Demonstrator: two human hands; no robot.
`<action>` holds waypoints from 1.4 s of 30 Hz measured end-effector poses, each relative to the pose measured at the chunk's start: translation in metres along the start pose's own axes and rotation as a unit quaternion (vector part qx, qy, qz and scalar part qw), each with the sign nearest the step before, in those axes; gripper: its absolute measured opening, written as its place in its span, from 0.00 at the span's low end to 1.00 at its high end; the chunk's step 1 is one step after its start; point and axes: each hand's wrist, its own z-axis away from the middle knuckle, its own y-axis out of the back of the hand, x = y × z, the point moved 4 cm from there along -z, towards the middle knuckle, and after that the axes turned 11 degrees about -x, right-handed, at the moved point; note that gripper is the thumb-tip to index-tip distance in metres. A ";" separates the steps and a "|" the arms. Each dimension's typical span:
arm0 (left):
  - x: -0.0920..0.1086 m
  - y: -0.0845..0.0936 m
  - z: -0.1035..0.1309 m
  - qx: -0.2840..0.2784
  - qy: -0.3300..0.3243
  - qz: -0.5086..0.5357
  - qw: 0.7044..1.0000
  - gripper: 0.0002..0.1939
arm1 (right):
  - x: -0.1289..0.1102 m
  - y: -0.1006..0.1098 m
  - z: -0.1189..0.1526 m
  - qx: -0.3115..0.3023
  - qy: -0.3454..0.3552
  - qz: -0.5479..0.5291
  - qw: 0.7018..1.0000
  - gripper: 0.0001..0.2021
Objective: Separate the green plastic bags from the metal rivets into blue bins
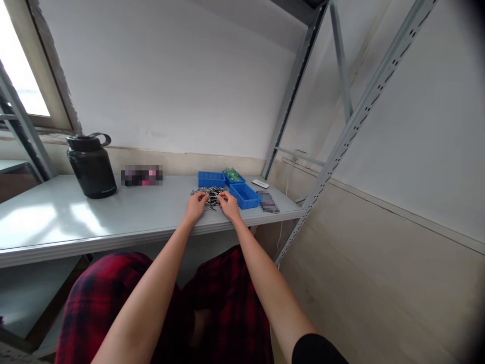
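Observation:
A heap of small, thin metal parts (210, 190) lies on the grey-white table near its front edge. At the heap's left side is my left hand (196, 207), its fingertips pinched together over the parts. Opposite it, my right hand (229, 206) is also closed in a pinch at the right side of the heap. What either hand holds is too small to make out. Just right of my right hand stands a blue plastic bin (245, 197). Behind the heap is another blue bin (211, 180), and beside that a third blue bin (238, 180) contains green pieces (232, 174).
A dark water bottle (92, 167) stands on the table (144, 212) at the left, with a blurred-out item (142, 175) beside it. To the right lie a white flat object (260, 184) and another blurred-out item (268, 201). Metal shelf posts (341, 146) rise at the right.

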 end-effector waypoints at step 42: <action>-0.005 0.001 -0.005 -0.002 -0.031 0.050 0.998 0.14 | -0.006 -0.006 0.000 -0.069 0.008 -0.012 0.998 0.09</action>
